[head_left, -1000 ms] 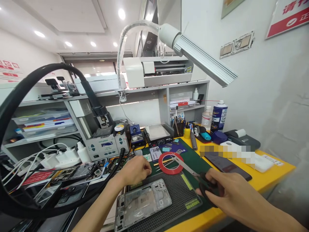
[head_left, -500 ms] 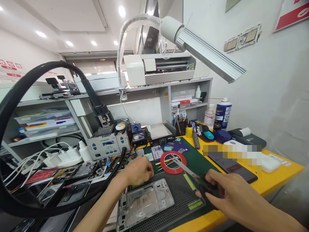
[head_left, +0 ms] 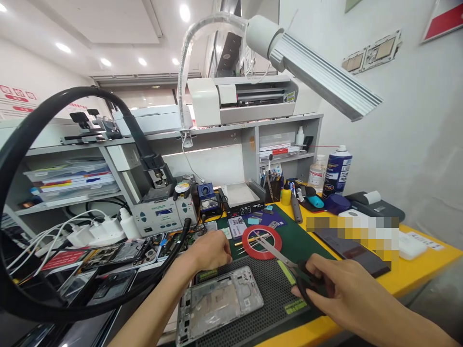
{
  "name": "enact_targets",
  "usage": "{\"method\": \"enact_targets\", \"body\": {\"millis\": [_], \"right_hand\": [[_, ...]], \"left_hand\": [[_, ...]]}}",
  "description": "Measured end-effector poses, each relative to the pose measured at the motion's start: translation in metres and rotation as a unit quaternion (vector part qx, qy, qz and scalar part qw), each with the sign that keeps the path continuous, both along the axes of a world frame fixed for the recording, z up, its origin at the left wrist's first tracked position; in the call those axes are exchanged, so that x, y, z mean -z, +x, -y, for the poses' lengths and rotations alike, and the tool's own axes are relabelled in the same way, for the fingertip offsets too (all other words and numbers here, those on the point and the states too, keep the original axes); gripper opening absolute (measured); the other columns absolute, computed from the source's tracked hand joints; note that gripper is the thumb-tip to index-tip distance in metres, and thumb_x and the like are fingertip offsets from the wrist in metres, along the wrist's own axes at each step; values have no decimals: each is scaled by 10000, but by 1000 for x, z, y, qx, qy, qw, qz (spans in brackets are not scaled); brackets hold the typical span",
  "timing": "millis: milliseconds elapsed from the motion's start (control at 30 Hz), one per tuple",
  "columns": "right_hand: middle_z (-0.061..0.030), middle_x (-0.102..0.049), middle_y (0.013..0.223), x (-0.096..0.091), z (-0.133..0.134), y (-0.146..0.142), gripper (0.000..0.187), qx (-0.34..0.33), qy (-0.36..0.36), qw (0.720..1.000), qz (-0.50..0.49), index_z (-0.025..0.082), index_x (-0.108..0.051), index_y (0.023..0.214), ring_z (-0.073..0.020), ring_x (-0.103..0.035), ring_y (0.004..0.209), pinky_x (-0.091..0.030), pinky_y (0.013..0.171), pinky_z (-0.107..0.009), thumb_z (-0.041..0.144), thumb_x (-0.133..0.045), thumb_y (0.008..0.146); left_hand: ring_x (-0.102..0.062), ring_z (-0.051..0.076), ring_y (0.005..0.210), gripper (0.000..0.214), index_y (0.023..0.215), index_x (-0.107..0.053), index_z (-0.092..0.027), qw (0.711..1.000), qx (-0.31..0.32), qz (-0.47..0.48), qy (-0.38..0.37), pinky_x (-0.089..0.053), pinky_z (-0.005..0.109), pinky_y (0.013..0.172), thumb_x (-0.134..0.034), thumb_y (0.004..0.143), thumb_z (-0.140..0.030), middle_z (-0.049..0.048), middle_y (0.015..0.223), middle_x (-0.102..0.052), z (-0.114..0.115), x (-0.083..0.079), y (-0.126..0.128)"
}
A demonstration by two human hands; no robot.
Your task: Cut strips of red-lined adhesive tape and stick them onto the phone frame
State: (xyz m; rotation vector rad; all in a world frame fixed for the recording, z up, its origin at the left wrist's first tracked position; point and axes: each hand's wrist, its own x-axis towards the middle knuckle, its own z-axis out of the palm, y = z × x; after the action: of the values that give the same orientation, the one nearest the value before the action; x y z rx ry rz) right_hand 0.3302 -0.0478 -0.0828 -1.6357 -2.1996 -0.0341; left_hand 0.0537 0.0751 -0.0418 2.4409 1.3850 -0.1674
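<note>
In my right hand [head_left: 343,289] is a pair of scissors [head_left: 277,254] with black handles, the fingers wrapped round the grips. Its blades are slightly parted and point to the back left, over a roll of red tape [head_left: 278,241]. My left hand [head_left: 211,250] is closed, back turned up, just beyond a bare silver phone frame [head_left: 224,299]. Whatever its fingers may pinch is hidden from me. The frame lies on a dark perforated mat [head_left: 269,289]. Beside the tape roll are tweezers [head_left: 246,249], partly covered by it.
A black hose [head_left: 54,103] loops along the left, over several phones and parts. Behind stand a hot-air station [head_left: 164,217] and a heating plate [head_left: 242,195]. A lamp [head_left: 321,72] hangs overhead. At right are a dark phone [head_left: 347,248] and a spray can [head_left: 337,171].
The view has shifted slightly. Both hands keep nearly the same pose, with the scissors still in the right and the left still closed.
</note>
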Motion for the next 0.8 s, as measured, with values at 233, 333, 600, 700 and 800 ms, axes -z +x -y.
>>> {"method": "enact_targets", "body": {"millis": [233, 333, 600, 700, 800], "right_hand": [[66, -554, 569, 1, -1, 4, 229, -1, 14, 999, 47, 268, -438, 806, -184, -543, 474, -302, 478, -280, 404, -589, 913], [31, -647, 694, 2, -4, 4, 165, -28, 40, 994, 96, 266, -456, 840, -234, -638, 576, -316, 524, -317, 348, -574, 920], [21, -632, 748, 2, -16, -3, 191, -91, 76, 975, 186, 266, -422, 848, -252, -650, 633, -290, 561, -350, 227, -609, 860], [29, -631, 733, 1, -21, -3, 232, -103, 91, 967, 214, 266, -415, 843, -248, -644, 621, -260, 544, -352, 222, -642, 829], [26, -636, 731, -1, -26, -4, 246, -109, 102, 960, 235, 263, -417, 850, -251, -639, 610, -232, 531, -355, 228, -659, 816]], "left_hand": [[-679, 225, 903, 235, 1012, -677, -143, 989, -52, 141, -8, -563, 407, 796, -627, 931, -359, 41, 1027, -701, -4, -13, -18], [-651, 179, 757, 232, 883, -673, -141, 970, -76, 226, -34, -535, 337, 693, -619, 929, -362, 5, 850, -677, 8, -20, -19], [-244, 82, 487, 230, 813, -718, -127, 895, -134, 393, -163, -169, 242, 437, -574, 851, -303, -70, 560, -430, 37, -20, -4], [-225, 88, 496, 249, 819, -723, -125, 873, -146, 422, -194, -128, 248, 438, -591, 836, -335, -74, 544, -395, 35, -14, -5], [-259, 89, 520, 235, 806, -715, -125, 858, -148, 444, -212, -125, 250, 438, -595, 820, -326, -7, 681, -563, 32, -8, -6]]}}
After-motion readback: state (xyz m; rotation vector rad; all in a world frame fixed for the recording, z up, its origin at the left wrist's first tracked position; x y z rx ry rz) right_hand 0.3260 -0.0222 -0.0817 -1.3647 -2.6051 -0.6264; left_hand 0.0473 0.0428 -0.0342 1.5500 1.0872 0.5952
